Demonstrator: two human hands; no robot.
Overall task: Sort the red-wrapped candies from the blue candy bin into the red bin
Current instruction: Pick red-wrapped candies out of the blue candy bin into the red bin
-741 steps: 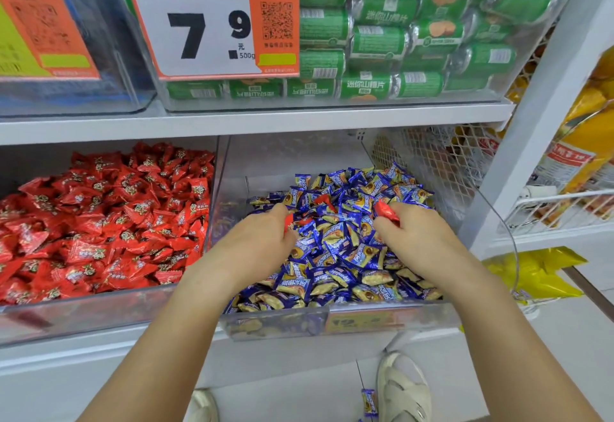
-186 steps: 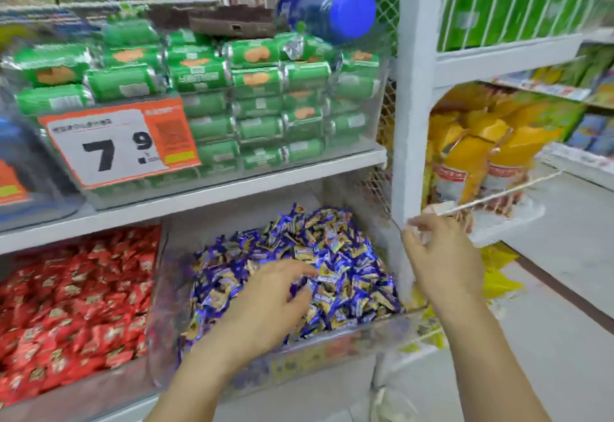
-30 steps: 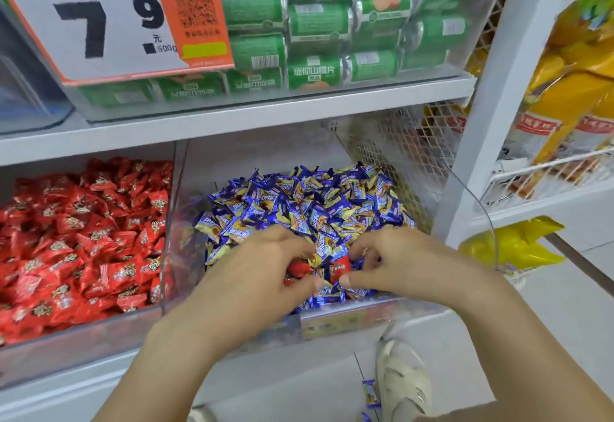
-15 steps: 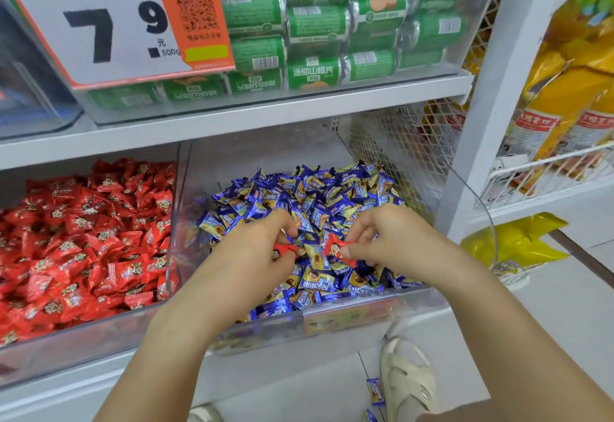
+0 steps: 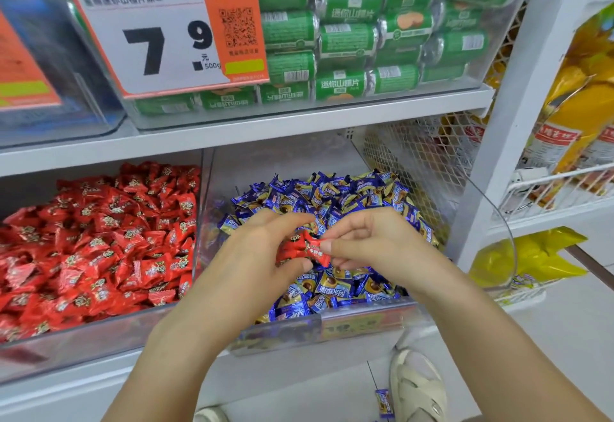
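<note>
Two clear bins stand side by side on the lower shelf. The red bin [image 5: 83, 338] on the left is piled with red-wrapped candies. The blue candy bin [image 5: 332, 328] on the right is full of blue-wrapped candies [image 5: 349, 195]. Both hands hover over the blue bin's front half and meet there. My left hand [image 5: 255, 262] holds red-wrapped candies [image 5: 292, 249] in its curled fingers. My right hand [image 5: 368, 249] pinches a red-wrapped candy [image 5: 317, 250] between thumb and fingertips, right against the left hand's candies.
The shelf above carries a clear bin of green snack packs [image 5: 365, 39] with an orange 7.9 price sign [image 5: 166, 36]. A white upright post [image 5: 508, 116] and wire racks of yellow bags [image 5: 581, 122] stand to the right. One blue candy [image 5: 383, 401] lies on the floor by my sandals.
My hands have drawn together, so the two red candies that were a little apart now touch between my fingers. The view has shifted slightly closer.
</note>
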